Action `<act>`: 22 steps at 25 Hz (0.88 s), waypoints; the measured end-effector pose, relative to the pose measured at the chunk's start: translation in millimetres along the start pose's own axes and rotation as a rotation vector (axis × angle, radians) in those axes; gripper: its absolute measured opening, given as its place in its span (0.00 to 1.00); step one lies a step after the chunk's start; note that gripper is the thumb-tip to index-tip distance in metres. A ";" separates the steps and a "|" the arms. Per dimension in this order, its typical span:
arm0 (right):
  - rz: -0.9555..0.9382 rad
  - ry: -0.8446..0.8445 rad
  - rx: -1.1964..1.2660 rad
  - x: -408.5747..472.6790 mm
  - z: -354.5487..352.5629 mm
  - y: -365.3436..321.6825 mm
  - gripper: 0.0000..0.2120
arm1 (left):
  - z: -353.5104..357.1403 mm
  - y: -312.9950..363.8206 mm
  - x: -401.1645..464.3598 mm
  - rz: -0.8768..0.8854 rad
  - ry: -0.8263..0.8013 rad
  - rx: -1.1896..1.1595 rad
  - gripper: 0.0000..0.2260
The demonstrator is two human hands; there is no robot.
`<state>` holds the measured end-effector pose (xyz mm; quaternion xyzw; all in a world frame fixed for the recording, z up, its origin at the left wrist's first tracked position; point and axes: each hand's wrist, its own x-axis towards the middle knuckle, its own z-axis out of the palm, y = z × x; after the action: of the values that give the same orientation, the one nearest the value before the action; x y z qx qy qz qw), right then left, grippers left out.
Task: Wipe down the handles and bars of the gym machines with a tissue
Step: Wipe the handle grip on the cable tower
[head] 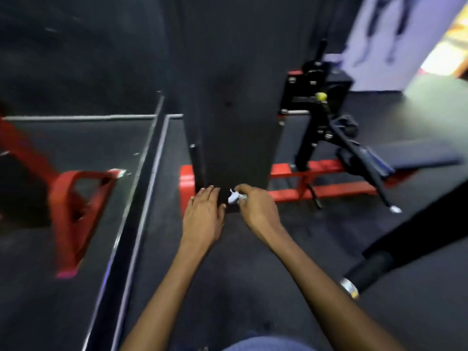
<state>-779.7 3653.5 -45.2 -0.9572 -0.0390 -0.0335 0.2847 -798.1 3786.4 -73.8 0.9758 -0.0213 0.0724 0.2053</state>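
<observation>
A tall black machine column (233, 110) rises in the middle on a red base frame (321, 176). My right hand (255, 206) holds a crumpled white tissue (234, 197) against the column's bottom edge. My left hand (202, 214) lies flat with straight fingers, its fingertips touching the foot of the column just left of the tissue. A thin black bar (196, 165) runs up the column's left side. A black handle bar with a chrome end cap (350, 287) slants in from the right.
A floor mirror (76, 173) at left reflects red frame parts, with a metal edge strip (141, 198). A black padded bench (415, 154) and a lever with a yellow knob (321, 96) stand at right. Dark rubber floor (253, 274) lies around.
</observation>
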 end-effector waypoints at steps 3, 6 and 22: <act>0.123 0.192 0.025 -16.1 -22.0 22.5 0.14 | 6.9 26.1 24.4 0.245 -0.040 -0.061 0.22; 0.258 0.489 0.041 -50.2 -56.8 42.4 0.13 | 14.3 68.0 39.4 0.472 -0.086 -0.190 0.22; 0.675 0.621 -0.059 -154.0 -95.1 92.7 0.05 | 36.7 280.8 30.1 1.329 -0.041 -0.921 0.32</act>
<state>-928.2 3515.5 -29.3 -0.8687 0.3630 -0.2254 0.2507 -783.5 3514.3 9.1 0.5779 -0.6282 0.1453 0.5003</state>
